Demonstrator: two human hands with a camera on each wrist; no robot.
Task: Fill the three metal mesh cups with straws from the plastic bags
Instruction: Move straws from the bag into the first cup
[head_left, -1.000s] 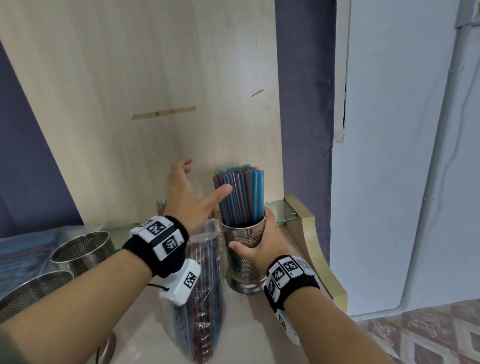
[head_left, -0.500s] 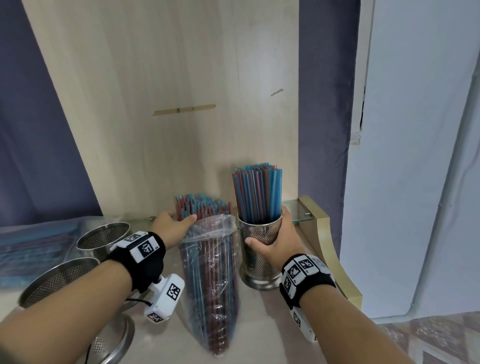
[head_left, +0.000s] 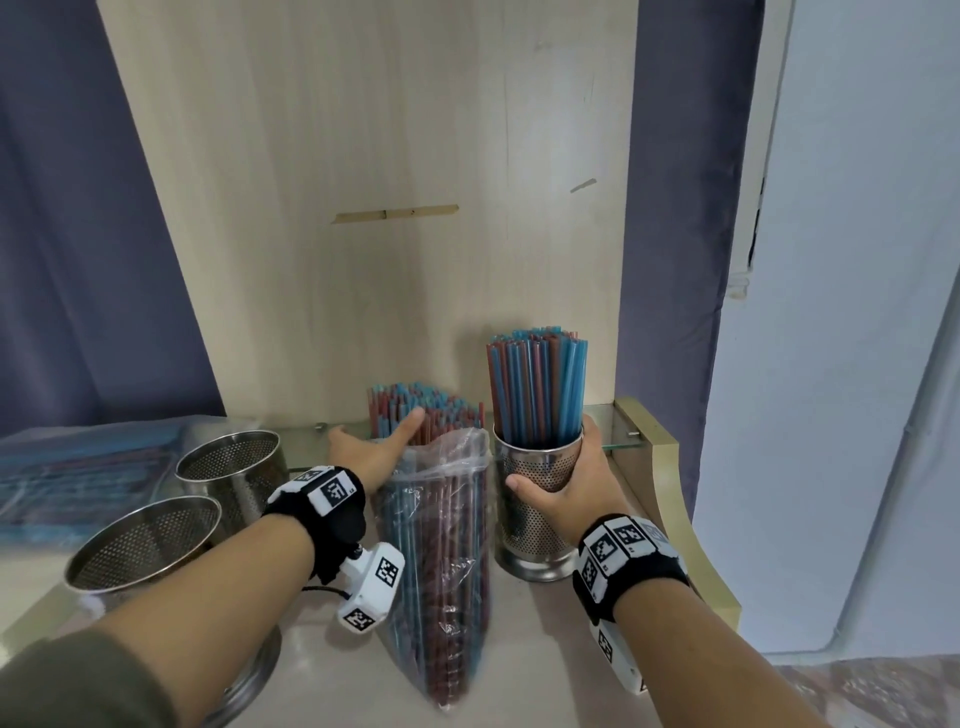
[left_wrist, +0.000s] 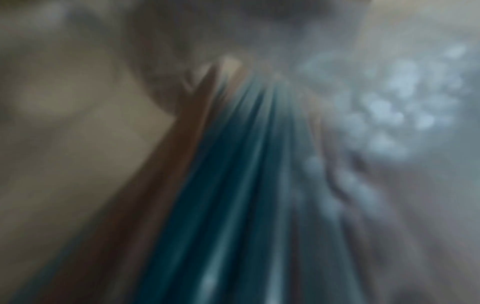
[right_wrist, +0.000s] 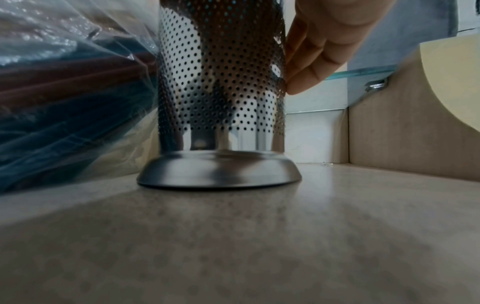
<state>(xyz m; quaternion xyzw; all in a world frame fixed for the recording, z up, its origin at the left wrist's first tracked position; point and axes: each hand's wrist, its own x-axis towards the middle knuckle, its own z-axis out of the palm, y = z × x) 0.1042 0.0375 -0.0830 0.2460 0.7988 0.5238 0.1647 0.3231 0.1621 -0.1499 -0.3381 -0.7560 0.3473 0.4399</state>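
On the pale bench nearest the viewer, the clear plastic bag of red and blue straws now stands tilted beside the filled perforated metal cup. The right hand keeps its grip curled round that cup, while the left hand has dropped from the air, fingers straight, onto the bag's protruding straw tops. Further left, two empty mesh cups await filling.

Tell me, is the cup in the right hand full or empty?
Full. The cup that the right hand grips holds packed blue and red straws standing above its rim.
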